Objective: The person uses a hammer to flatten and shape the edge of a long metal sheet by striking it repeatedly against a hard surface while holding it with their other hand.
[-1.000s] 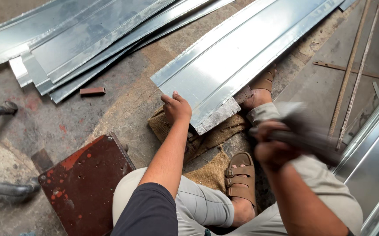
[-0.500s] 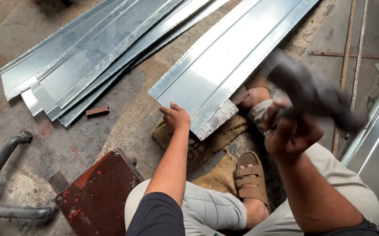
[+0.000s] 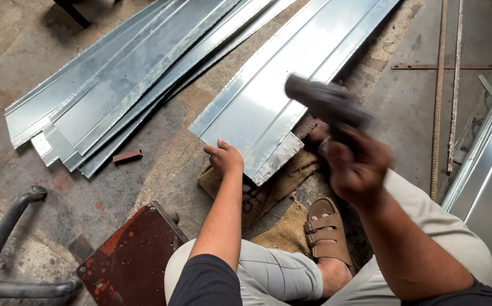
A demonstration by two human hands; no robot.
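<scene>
Here the person sits low on the concrete floor [image 3: 87,187], knees bent, with a long metal sheet [image 3: 291,90] lying out in front of them. The near end of that sheet rests on a piece of burlap sacking [image 3: 268,187], and the left hand [image 3: 225,158] is pressed down on the sheet's near corner, fingers curled over its edge, holding it flat. The right hand [image 3: 359,170] is raised above the sheet's right side, closed tight round the handle of a dark hammer [image 3: 325,105]; the head of it is blurred and hangs over the sheet, well above the metal and not touching it. So the sheet sits between the two hands, the left one on it, the right one up in the air just beside its right edge.

A foot in a brown sandal [image 3: 328,235] is planted on the sacking close under the right arm. Off to the left lies a stack of more metal sheets [image 3: 127,79], well apart from the one being held. A small rusty block [image 3: 128,155] lies beside that stack, a rust-red metal plate [image 3: 132,260] sits by the left knee, and a grey pipe [image 3: 7,226] curves along the left edge.
</scene>
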